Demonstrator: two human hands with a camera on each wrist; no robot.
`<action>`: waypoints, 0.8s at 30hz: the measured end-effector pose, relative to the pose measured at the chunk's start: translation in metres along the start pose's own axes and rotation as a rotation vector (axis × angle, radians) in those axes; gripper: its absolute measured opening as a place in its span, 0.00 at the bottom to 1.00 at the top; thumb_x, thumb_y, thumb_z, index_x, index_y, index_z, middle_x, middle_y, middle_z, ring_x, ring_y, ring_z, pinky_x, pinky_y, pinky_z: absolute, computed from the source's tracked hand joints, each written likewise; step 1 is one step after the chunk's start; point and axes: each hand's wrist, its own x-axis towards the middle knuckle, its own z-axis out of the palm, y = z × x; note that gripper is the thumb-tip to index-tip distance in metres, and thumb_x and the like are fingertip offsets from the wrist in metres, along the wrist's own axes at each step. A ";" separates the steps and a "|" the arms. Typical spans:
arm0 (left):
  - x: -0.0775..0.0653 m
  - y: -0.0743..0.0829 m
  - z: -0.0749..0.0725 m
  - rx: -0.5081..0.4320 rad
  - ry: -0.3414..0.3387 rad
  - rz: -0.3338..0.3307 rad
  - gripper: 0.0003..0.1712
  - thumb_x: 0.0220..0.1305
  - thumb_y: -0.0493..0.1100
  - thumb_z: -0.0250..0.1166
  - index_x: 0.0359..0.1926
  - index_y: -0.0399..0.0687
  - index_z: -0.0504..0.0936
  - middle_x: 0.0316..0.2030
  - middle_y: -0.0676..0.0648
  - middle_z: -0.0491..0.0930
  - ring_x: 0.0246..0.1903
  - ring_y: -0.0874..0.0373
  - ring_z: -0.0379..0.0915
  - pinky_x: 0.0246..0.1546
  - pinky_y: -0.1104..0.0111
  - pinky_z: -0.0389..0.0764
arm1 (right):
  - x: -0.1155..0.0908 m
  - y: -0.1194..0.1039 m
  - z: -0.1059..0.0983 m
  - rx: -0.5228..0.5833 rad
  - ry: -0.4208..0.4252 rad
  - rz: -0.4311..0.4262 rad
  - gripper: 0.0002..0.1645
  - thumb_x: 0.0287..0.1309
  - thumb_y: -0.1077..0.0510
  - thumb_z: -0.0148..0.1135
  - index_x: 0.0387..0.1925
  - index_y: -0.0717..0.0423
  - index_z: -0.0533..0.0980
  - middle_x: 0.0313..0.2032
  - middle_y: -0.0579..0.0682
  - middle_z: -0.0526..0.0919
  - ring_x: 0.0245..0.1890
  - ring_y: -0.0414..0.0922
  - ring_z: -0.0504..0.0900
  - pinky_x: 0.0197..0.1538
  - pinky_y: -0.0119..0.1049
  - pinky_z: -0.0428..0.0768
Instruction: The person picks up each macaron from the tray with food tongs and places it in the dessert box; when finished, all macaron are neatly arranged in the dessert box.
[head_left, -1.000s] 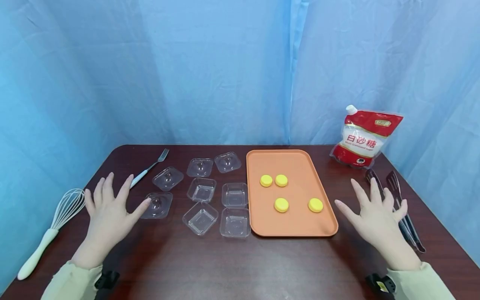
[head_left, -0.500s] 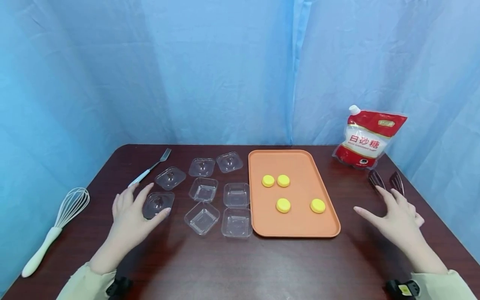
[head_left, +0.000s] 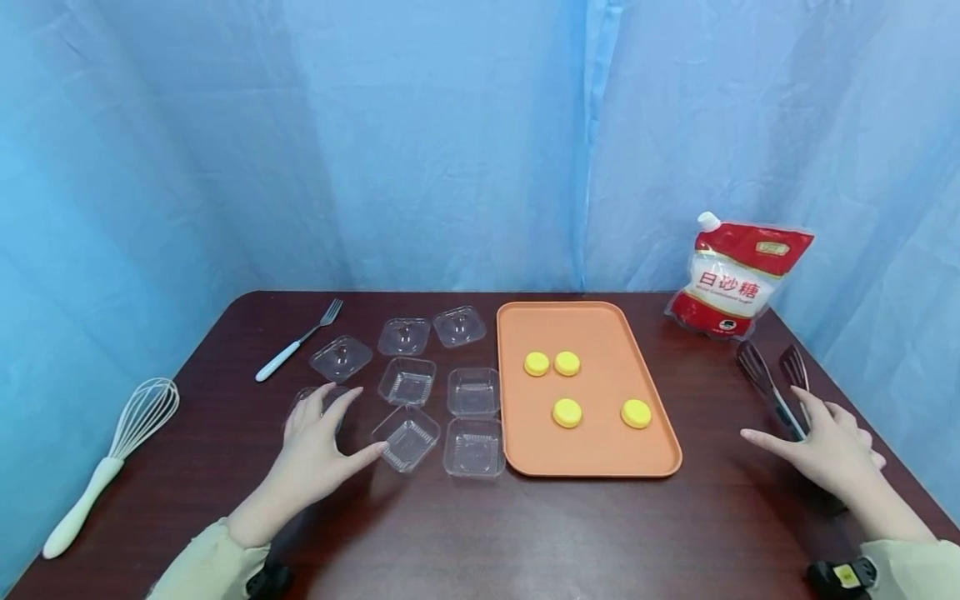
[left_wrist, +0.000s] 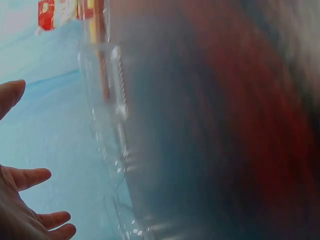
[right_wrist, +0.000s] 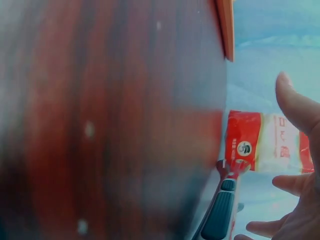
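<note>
My left hand (head_left: 315,454), fingers spread and holding nothing, hovers at the left of the clear plastic boxes. Its thumb is by the rim of the near-left box (head_left: 407,439); whether they touch I cannot tell. Its fingers partly cover a clear domed lid (head_left: 341,402). On the right, my right hand (head_left: 836,450) hangs over the tongs (head_left: 767,385), thumb apart and fingers loosely bent, hiding part of their handles. In the right wrist view, the tongs (right_wrist: 220,212) lie left of that hand (right_wrist: 302,135), with a gap between. The left wrist view shows the left hand (left_wrist: 22,192) with nothing in its fingers.
An orange tray (head_left: 592,454) carries several yellow round pieces (head_left: 567,413). More boxes (head_left: 474,447) and lids (head_left: 341,358) stand left of it. A fork (head_left: 300,342) and whisk (head_left: 112,467) lie further left. A sugar bag (head_left: 738,279) leans at the back right.
My left hand has moved right, from beside the fork to over the near-left lid and box. My right hand has shifted right and slightly down, its fingers less spread. The objects have stayed in place.
</note>
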 end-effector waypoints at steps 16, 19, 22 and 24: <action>0.004 0.017 0.018 -0.007 -0.154 0.042 0.44 0.44 0.58 0.75 0.62 0.45 0.72 0.62 0.31 0.63 0.60 0.34 0.62 0.53 0.42 0.71 | 0.017 0.017 0.004 0.028 -0.093 -0.114 0.63 0.53 0.33 0.61 0.70 0.69 0.42 0.59 0.85 0.50 0.56 0.78 0.51 0.49 0.74 0.60; 0.004 0.017 0.019 -0.003 -0.165 0.054 0.44 0.44 0.58 0.75 0.61 0.44 0.73 0.60 0.31 0.65 0.59 0.34 0.64 0.53 0.43 0.72 | 0.019 0.016 0.004 0.022 -0.097 -0.117 0.63 0.52 0.34 0.63 0.69 0.70 0.44 0.57 0.85 0.53 0.53 0.77 0.56 0.47 0.72 0.66; 0.005 0.018 0.019 -0.002 -0.174 0.056 0.44 0.44 0.57 0.75 0.60 0.44 0.73 0.59 0.32 0.67 0.57 0.35 0.67 0.53 0.45 0.73 | 0.021 0.017 0.003 0.016 -0.103 -0.127 0.60 0.52 0.36 0.64 0.69 0.70 0.46 0.54 0.85 0.56 0.50 0.75 0.60 0.45 0.70 0.68; 0.005 0.018 0.019 -0.002 -0.179 0.055 0.43 0.44 0.57 0.75 0.60 0.43 0.73 0.58 0.33 0.68 0.55 0.37 0.69 0.52 0.47 0.74 | 0.022 0.018 0.003 0.023 -0.106 -0.134 0.58 0.54 0.38 0.63 0.68 0.70 0.48 0.53 0.85 0.57 0.49 0.75 0.62 0.45 0.69 0.69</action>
